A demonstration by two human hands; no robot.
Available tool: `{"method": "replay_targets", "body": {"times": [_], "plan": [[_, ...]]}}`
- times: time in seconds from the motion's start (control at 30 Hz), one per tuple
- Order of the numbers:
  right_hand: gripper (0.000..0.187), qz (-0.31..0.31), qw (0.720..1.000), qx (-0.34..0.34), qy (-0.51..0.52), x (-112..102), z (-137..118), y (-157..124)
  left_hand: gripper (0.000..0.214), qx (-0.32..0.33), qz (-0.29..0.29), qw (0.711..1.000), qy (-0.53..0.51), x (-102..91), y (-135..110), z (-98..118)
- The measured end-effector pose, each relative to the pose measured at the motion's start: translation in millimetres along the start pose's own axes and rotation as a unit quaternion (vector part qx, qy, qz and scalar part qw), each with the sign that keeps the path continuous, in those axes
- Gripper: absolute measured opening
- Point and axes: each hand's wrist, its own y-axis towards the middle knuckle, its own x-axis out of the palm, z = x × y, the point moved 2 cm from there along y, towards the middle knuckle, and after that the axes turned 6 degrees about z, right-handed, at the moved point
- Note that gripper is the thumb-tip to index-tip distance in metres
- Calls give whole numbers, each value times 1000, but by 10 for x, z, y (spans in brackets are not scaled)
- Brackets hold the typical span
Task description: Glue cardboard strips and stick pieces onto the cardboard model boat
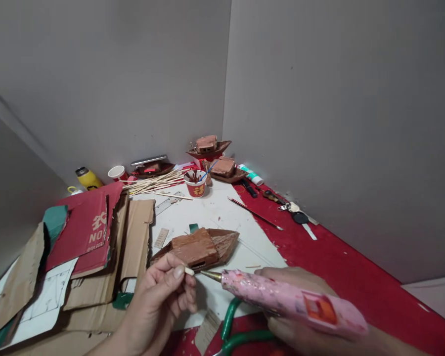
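Observation:
Between thumb and fingers, my left hand (168,287) pinches a small pale stick piece (189,271). My right hand (300,282) is wrapped round a pink hot glue gun (282,299), its body smeared and worn. The gun's metal nozzle points left, close to the end of the stick piece; a narrow gap seems to lie between them. Just beyond both hands rests a brown model boat (196,246) with a roofed cabin, its near left part hidden by my left hand. Green-handled scissors (230,319) lie below the glue gun, partly covered by it.
Cardboard sheets (137,237) are piled at left. Behind the boat stand a red paper cup (196,190) with a brush, thin wooden sticks (155,183) and other model boats (209,146). A pencil (255,213) and keys (300,217) lie on the right. Grey walls enclose the table.

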Motion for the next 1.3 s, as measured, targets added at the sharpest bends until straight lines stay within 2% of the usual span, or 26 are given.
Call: {"method": "replay_targets", "body": {"times": [0.13, 0.47, 0.67, 0.93, 1.13, 1.3], "plan": [[28, -52, 998, -35, -6, 61, -33, 24, 16, -13, 16, 1000, -10, -13, 1, -34], [38, -49, 994, -77, -57, 126, 110, -26, 21, -32, 26, 999, -9, 6, 10, -45], [27, -71, 991, -73, -83, 146, 153, -44, 20, -34, 29, 999, -18, -11, 3, -61], [27, -48, 993, -90, -61, 105, 86, -25, 24, -29, 44, 998, -20, -6, 3, -63], [27, -46, 994, -90, -42, 128, 143, -9, 26, -27, 54, 998, -6, -15, 19, -58], [29, -30, 986, -161, -10, 151, 155, 20, 29, -38, 71, 997, 16, -8, 11, -38]]}}
